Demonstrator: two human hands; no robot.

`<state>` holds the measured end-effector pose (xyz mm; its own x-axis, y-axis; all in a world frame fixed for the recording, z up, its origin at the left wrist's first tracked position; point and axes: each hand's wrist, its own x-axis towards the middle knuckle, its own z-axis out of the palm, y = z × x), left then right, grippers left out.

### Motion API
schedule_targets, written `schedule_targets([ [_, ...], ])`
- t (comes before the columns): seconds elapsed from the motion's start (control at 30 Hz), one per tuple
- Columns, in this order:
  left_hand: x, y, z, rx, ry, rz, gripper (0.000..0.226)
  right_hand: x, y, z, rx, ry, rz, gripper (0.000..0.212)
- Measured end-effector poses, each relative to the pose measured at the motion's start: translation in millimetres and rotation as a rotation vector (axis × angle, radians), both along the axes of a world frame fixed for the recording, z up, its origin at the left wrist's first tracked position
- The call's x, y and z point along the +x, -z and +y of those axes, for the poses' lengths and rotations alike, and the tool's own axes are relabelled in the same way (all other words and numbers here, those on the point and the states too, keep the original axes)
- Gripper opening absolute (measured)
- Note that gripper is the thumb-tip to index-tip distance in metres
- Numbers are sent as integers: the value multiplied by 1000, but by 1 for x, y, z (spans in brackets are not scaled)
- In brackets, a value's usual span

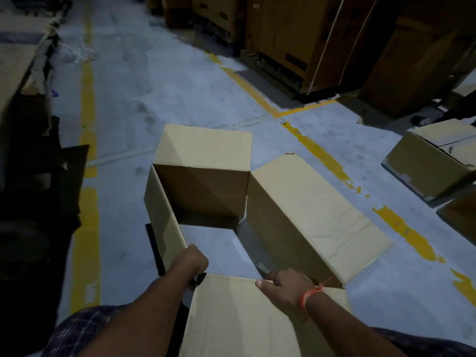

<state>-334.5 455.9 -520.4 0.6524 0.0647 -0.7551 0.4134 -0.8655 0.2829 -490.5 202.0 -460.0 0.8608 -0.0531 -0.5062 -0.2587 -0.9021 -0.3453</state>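
In the head view, an open cardboard box (201, 186) is seen in the lower middle of the frame, standing on a grey concrete floor (180, 86). Its opening is turned up toward the camera, and the floor is visible through its inside. Three flaps are spread outward: the far flap (206, 145) is raised toward the top of the frame, the right flap (309, 217) is laid out slanting toward the lower right, and the near flap (244, 318) is stretched toward the bottom edge, between the two forearms.

The left hand (190, 262) is clenched over the top edge of the box's left wall, at its near corner; the fingertips are hidden behind the cardboard. The right hand (286, 287) is placed at the near right corner, where the thumb is laid flat on the near flap and the fingers are curled down over the edge, so the box is grasped there too. An orange thread (309, 296) is tied round the right wrist.

Yellow lines (87, 99) are painted along the floor at left and diagonally at right. A second carton (432, 161) is seen at the right edge, well apart from the held box. Tall stacked cartons (296, 34) are ranged across the upper right, and flattened cardboard (15, 68) is piled at the upper left.
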Motion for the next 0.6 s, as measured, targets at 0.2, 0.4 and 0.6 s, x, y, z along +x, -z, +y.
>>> schedule_targets([
  [0.2,-12,-50,-23,33,60,-289,57,-4,-6,-4,-3,58,-8,63],
  [0.4,6,-45,-34,-128,-79,-420,67,8,-2,3,23,73,-11,62],
  [0.6,21,-42,-53,-180,-50,-509,63,22,0,14,66,204,-132,48],
])
